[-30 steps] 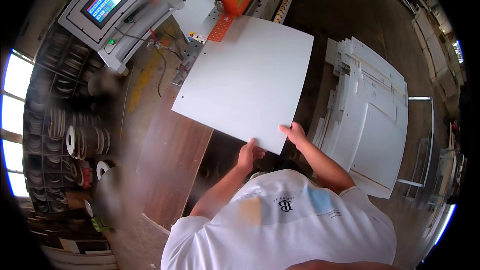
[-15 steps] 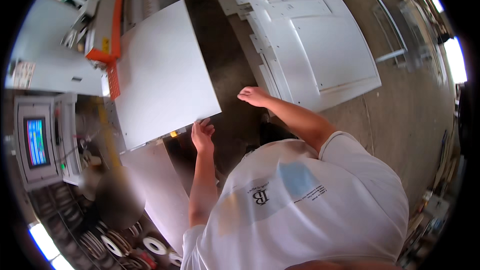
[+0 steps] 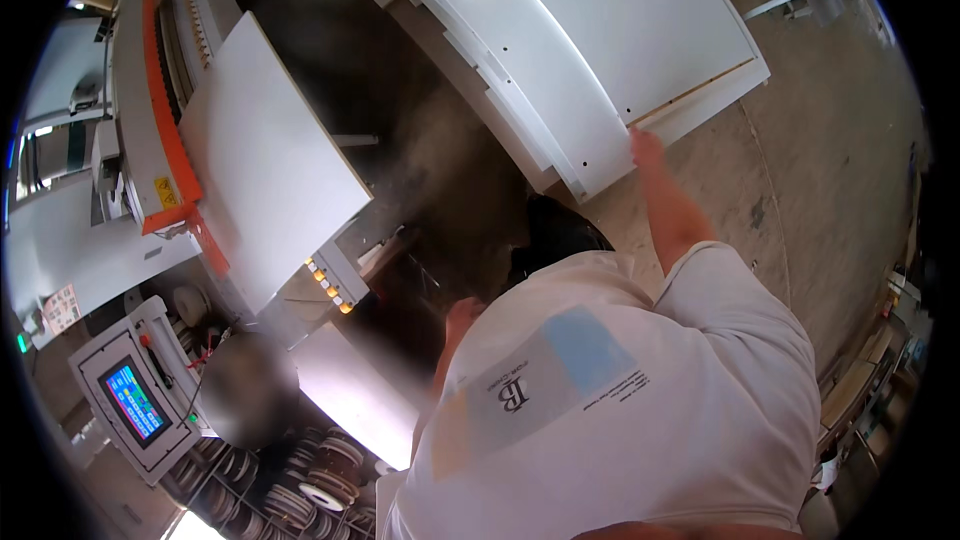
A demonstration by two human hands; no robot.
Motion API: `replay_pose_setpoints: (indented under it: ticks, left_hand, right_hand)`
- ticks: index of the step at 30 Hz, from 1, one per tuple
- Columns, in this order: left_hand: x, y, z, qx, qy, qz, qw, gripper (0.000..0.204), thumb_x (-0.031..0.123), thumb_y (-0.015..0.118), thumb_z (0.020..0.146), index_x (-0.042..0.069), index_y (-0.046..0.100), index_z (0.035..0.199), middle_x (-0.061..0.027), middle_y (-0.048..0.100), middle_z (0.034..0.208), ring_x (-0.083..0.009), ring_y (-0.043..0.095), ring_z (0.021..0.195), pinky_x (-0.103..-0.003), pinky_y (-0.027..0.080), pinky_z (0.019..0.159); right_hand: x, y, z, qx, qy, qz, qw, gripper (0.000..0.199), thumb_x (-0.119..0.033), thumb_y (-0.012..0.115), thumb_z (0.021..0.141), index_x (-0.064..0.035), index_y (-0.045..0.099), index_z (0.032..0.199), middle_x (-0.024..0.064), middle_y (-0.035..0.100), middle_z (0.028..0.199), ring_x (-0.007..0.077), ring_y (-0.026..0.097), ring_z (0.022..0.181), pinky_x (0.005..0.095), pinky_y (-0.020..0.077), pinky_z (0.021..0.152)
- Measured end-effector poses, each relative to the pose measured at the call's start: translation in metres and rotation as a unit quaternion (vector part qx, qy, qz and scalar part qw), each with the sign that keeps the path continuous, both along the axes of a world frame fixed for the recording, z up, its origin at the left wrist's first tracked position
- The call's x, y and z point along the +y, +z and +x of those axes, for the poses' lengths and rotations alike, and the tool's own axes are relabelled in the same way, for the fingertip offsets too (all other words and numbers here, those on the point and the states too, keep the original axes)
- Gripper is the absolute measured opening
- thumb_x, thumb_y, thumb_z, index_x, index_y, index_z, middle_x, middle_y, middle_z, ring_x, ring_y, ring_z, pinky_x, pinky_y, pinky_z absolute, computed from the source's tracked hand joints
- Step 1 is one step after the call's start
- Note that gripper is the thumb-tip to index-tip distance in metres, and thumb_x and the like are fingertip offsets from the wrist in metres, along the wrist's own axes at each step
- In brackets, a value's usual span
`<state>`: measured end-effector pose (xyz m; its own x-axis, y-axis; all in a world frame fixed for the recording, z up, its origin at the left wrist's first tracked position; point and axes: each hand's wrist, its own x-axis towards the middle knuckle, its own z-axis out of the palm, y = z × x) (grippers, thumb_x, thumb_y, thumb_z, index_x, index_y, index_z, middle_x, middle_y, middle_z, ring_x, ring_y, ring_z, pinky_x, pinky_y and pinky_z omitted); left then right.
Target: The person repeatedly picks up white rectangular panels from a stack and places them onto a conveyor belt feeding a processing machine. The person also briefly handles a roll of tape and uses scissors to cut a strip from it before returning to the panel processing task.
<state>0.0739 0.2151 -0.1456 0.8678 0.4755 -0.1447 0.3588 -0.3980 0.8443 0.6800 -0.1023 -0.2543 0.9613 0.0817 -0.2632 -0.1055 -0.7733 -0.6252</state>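
My right hand point(image 3: 646, 147) is at the near left corner of the top white panel point(image 3: 640, 25), which lies on a stack of white panels to the right. Its fingers look closed on that corner, where the panel's raw brown edge shows. Low beside my shirt hangs my left hand point(image 3: 463, 315), away from any panel. Its fingers are partly hidden and blurred. Another white panel point(image 3: 270, 160) lies at the left, its far left side along the orange guard point(image 3: 172, 110) of a long machine.
A control box with a lit screen point(image 3: 137, 405) stands at the left. Below it, a rack holds several rolls of edge strip point(image 3: 325, 475). Small yellow rollers point(image 3: 328, 285) stick out by the machine's panel. Lower left of me is a pale board point(image 3: 355, 380).
My right hand has moved from the air beside the stack to the top panel's corner. My left hand has left the machine's panel and dropped toward my body. My view has turned right.
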Motion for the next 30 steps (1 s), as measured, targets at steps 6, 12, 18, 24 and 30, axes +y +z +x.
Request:
replay_pose_setpoints:
  ticks: [6, 12, 18, 24, 30]
  left_hand:
    - [0.056, 0.084, 0.065, 0.258, 0.119, -0.315, 0.906, 0.024, 0.017, 0.061, 0.095, 0.005, 0.065, 0.115, -0.0102, 0.072, 0.095, -0.0162, 0.068, 0.079, -0.025, 0.051, 0.063]
    - [0.07, 0.1, 0.104, 0.272, 0.282, -0.409, 0.824, 0.029, 0.026, 0.058, 0.101, 0.005, 0.063, 0.121, -0.0117, 0.073, 0.101, -0.0157, 0.068, 0.078, -0.026, 0.052, 0.066]
    - [0.062, 0.106, 0.149, 0.311, 0.217, -0.392, 0.838, 0.032, 0.03, 0.058, 0.101, 0.005, 0.062, 0.119, -0.0102, 0.073, 0.101, -0.013, 0.066, 0.079, -0.028, 0.051, 0.069]
    - [0.058, 0.076, 0.155, 0.325, 0.166, -0.406, 0.838, 0.036, 0.035, 0.056, 0.102, 0.005, 0.062, 0.121, -0.0102, 0.073, 0.106, -0.0135, 0.067, 0.082, -0.029, 0.052, 0.073]
    - [0.068, 0.064, 0.147, 0.312, 0.158, -0.421, 0.837, 0.037, 0.036, 0.057, 0.101, 0.005, 0.063, 0.12, -0.0111, 0.073, 0.106, -0.0142, 0.068, 0.083, -0.029, 0.052, 0.071]
  right_hand:
    - [0.043, 0.095, 0.005, 0.229, -0.27, 0.029, 0.935, 0.058, -0.057, 0.075, 0.084, -0.0027, 0.067, 0.102, 0.0048, 0.066, 0.084, 0.0173, 0.061, 0.067, 0.0348, 0.0513, 0.054]
    - [0.061, 0.095, 0.002, 0.21, -0.374, 0.09, 0.899, 0.06, -0.052, 0.082, 0.081, -0.0031, 0.065, 0.11, 0.004, 0.068, 0.09, 0.0162, 0.062, 0.067, 0.0309, 0.0464, 0.055]
    - [0.004, 0.057, -0.009, 0.186, -0.377, 0.145, 0.896, 0.052, -0.05, 0.082, 0.082, -0.003, 0.067, 0.1, 0.0047, 0.069, 0.087, 0.015, 0.062, 0.067, 0.0318, 0.0455, 0.058]
    - [-0.029, 0.042, -0.04, 0.091, -0.295, 0.076, 0.948, 0.051, -0.05, 0.077, 0.086, -0.0007, 0.07, 0.096, 0.0052, 0.069, 0.083, 0.015, 0.062, 0.071, 0.031, 0.05, 0.066]
    - [-0.07, 0.023, -0.112, 0.103, -0.305, 0.059, 0.945, 0.05, -0.05, 0.078, 0.085, -0.002, 0.071, 0.097, 0.0032, 0.068, 0.082, 0.0125, 0.06, 0.068, 0.0309, 0.0493, 0.062]
